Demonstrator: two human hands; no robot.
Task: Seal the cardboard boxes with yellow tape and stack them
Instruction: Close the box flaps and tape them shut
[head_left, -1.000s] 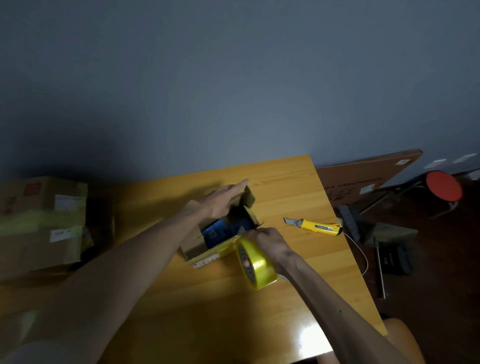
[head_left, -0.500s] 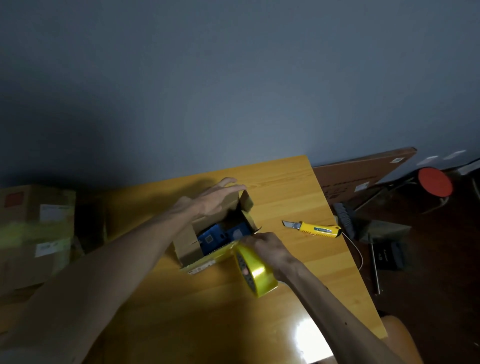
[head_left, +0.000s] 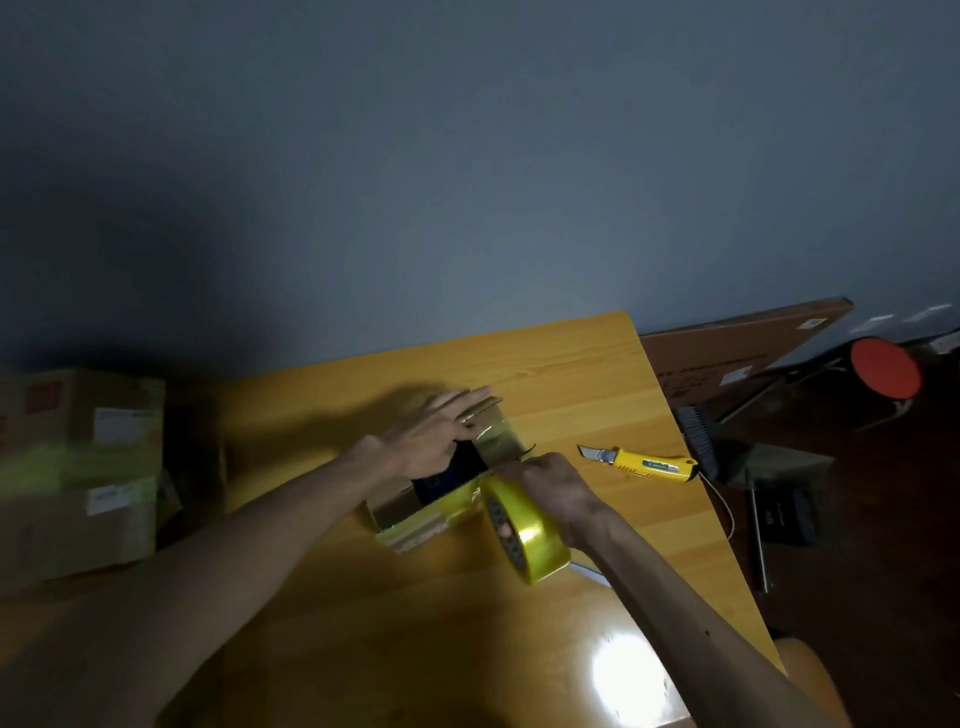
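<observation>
The wooden counter (head_left: 571, 374) is carrying a small open cardboard box (head_left: 392, 512), with a yellow utility knife (head_left: 649, 464) lying to its right.

A small cardboard box (head_left: 400, 512) sits on the table (head_left: 571, 374), its top partly open and yellow tape on its near side. The tape roll (head_left: 527, 540) is upright, just beside it.

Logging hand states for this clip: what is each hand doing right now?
Left hand: open, fingers straight, pressing a flap of the small cardboard box.
Right hand: closed on the yellow tape roll.
</observation>
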